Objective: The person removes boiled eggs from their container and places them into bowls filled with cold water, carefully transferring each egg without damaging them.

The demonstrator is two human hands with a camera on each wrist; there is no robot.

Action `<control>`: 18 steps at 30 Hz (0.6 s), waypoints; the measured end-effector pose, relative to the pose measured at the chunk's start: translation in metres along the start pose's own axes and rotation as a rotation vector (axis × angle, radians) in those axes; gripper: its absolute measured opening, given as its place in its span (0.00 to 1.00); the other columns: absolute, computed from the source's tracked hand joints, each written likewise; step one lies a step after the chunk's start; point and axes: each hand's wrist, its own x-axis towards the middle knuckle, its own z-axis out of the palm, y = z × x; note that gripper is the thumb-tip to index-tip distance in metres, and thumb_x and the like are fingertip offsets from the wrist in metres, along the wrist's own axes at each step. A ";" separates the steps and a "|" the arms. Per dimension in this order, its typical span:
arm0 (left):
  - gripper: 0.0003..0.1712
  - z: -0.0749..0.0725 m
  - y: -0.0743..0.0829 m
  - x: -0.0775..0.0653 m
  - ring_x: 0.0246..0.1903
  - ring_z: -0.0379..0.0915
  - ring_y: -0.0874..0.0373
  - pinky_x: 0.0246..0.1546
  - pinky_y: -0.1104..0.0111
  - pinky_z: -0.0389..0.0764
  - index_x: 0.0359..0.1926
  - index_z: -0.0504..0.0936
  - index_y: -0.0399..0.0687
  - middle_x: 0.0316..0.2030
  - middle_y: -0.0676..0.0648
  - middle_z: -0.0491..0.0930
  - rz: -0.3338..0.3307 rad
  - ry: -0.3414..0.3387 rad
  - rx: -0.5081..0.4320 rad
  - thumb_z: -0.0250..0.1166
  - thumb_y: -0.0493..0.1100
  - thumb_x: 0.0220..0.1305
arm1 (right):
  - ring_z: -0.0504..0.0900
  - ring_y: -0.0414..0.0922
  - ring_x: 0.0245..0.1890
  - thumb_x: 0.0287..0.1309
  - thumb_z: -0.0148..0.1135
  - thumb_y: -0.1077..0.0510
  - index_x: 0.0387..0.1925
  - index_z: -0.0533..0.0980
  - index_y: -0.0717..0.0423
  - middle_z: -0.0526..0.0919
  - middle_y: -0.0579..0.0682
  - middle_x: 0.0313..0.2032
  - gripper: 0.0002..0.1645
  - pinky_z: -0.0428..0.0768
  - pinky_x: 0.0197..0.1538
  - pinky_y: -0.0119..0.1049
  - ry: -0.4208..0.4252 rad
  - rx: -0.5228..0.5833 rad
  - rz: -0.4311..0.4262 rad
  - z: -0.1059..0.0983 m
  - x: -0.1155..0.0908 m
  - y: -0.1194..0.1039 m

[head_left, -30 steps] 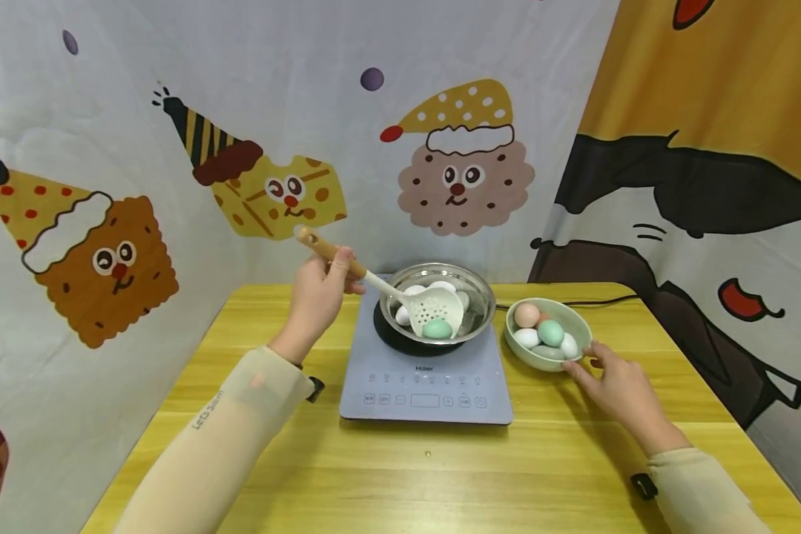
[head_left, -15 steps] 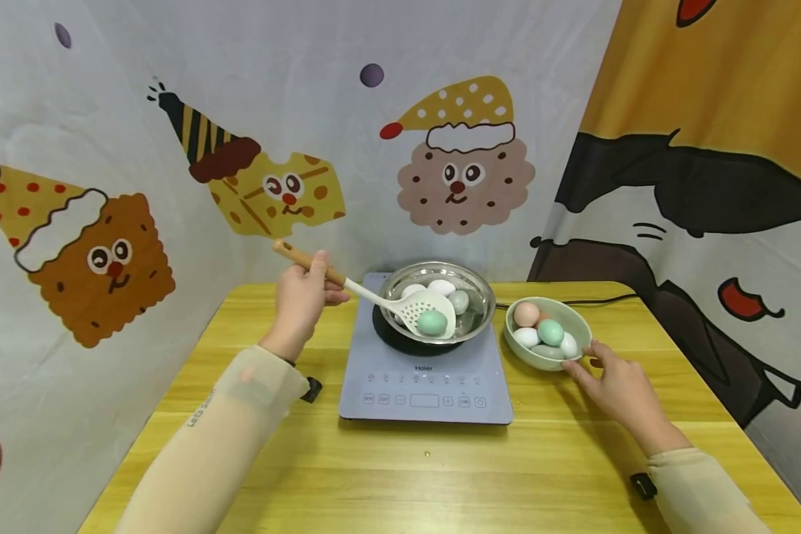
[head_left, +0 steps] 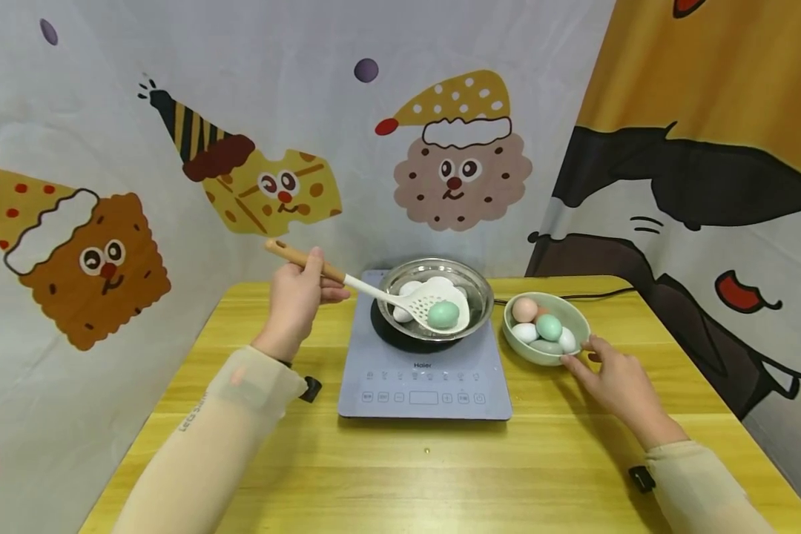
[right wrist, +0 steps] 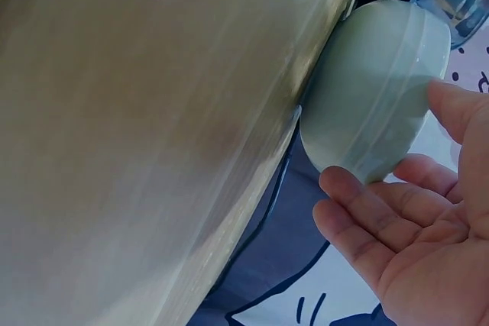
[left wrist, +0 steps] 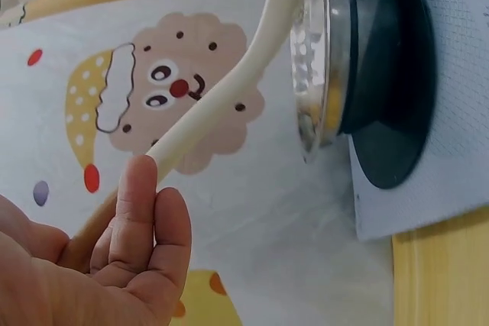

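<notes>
My left hand [head_left: 295, 304] grips the wooden handle of a white slotted spoon [head_left: 367, 288], fingers wrapped round it in the left wrist view. In the spoon's perforated bowl lies a pale green egg [head_left: 443, 314], over the steel pan [head_left: 487, 304]. White eggs [head_left: 403, 314] show in the pan, partly covered by the spoon. On the right, my right hand [head_left: 617, 386] holds the near right side of a light green bowl [head_left: 522, 354], thumb and fingers spread along its outside [right wrist: 374, 89]. White, brown and green eggs [head_left: 549, 327] fill this bowl.
The pan stands on a grey Haier induction cooktop [head_left: 423, 404] with touch buttons along its front. A black cable [head_left: 601, 295] runs behind the bowl. The wooden table [head_left: 374, 475] meets a cartoon-printed curtain [head_left: 347, 133] at the back.
The spoon's handle end has moved left and slightly down, while the green egg has come up from near the pan's front rim. My right hand stays at the bowl.
</notes>
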 end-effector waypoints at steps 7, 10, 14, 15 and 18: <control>0.32 0.024 0.012 -0.005 0.27 0.87 0.50 0.38 0.60 0.88 0.46 0.79 0.35 0.31 0.35 0.85 0.032 -0.025 -0.054 0.50 0.62 0.74 | 0.81 0.72 0.46 0.64 0.60 0.34 0.57 0.72 0.67 0.82 0.74 0.47 0.40 0.79 0.44 0.67 0.018 0.007 -0.020 0.001 -0.001 0.002; 0.30 0.041 0.019 -0.005 0.25 0.87 0.50 0.37 0.59 0.88 0.46 0.78 0.35 0.32 0.33 0.85 0.034 -0.029 -0.073 0.50 0.61 0.75 | 0.81 0.72 0.46 0.64 0.60 0.34 0.58 0.72 0.67 0.82 0.73 0.47 0.41 0.79 0.44 0.67 0.013 0.007 -0.015 0.001 -0.001 0.002; 0.28 0.066 0.027 -0.002 0.25 0.87 0.50 0.35 0.59 0.88 0.47 0.77 0.35 0.32 0.32 0.85 0.035 -0.036 -0.070 0.50 0.59 0.76 | 0.81 0.72 0.47 0.64 0.58 0.33 0.58 0.72 0.66 0.82 0.74 0.48 0.41 0.79 0.46 0.67 0.001 0.000 0.000 -0.001 -0.001 0.002; 0.29 0.073 0.028 -0.001 0.25 0.87 0.50 0.35 0.60 0.88 0.48 0.77 0.35 0.32 0.33 0.86 0.037 -0.037 -0.058 0.50 0.59 0.76 | 0.80 0.72 0.47 0.64 0.58 0.33 0.58 0.72 0.66 0.81 0.74 0.48 0.41 0.78 0.46 0.67 -0.003 -0.002 0.003 -0.001 0.000 0.002; 0.29 0.091 0.029 0.003 0.25 0.87 0.49 0.33 0.60 0.88 0.47 0.78 0.35 0.30 0.34 0.86 0.042 -0.036 -0.033 0.50 0.59 0.76 | 0.80 0.73 0.47 0.64 0.58 0.32 0.57 0.73 0.64 0.81 0.74 0.48 0.41 0.78 0.46 0.67 -0.013 -0.005 0.007 -0.002 0.000 0.002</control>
